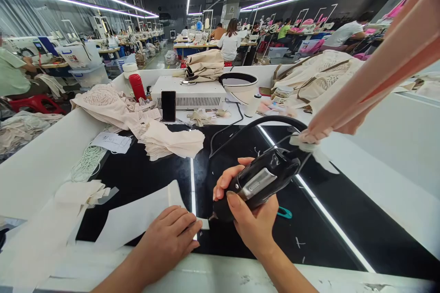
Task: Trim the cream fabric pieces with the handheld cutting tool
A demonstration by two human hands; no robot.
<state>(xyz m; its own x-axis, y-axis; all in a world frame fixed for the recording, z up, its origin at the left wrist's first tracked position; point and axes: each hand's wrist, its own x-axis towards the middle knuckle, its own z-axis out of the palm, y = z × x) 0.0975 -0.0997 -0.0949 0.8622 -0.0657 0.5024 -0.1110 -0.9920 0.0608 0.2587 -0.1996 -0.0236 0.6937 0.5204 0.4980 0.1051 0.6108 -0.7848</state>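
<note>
My right hand [250, 219] is wrapped round a black corded electric hand tool [264, 178] with a silver switch plate. Its narrow tip points left and down at the tabletop. My left hand [168, 233] lies with fingers stretched out over the near edge of a white sheet-like piece [137, 217], pressing it down; whether it is cloth or paper I cannot tell. A small pale strip [204, 223] sticks out past my left fingertips, close to the tool's tip. From the upper right hangs a twisted pink cloth [357, 87], reaching down to the tool's cable end.
Cut beige pieces [172, 139] are stacked at the back left. A phone [168, 106] leans on a white box [189, 89]. Pale cloth [68, 210] and cord [87, 162] lie left. A teal thread snip [284, 212] lies right of my hand. People sit at sewing machines beyond.
</note>
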